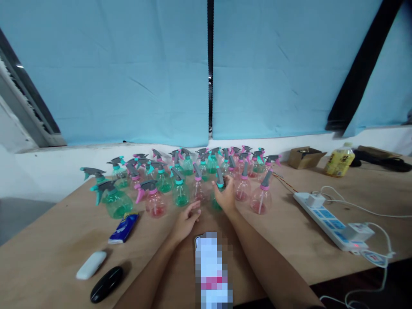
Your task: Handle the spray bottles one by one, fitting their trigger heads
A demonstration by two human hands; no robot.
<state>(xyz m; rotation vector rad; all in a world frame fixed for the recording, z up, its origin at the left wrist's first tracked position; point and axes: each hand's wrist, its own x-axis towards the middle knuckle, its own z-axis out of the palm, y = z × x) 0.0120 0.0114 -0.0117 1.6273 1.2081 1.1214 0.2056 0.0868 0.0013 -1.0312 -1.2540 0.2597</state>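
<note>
Several small spray bottles, green and pink with grey triggers, stand crowded at the far side of a wooden table (289,231). My right hand (225,198) is wrapped around a green spray bottle (219,189) in the front row, between two pink ones. My left hand (186,222) rests on the table just before the bottles, fingers stretched out and holding nothing, close to a green bottle (180,193).
A blue packet (124,228), a white case (91,265) and a black case (106,283) lie at the near left. A white power strip (328,219) with plugs and cables sits at the right. A cardboard box (304,157) and yellow bottle (338,160) stand far right.
</note>
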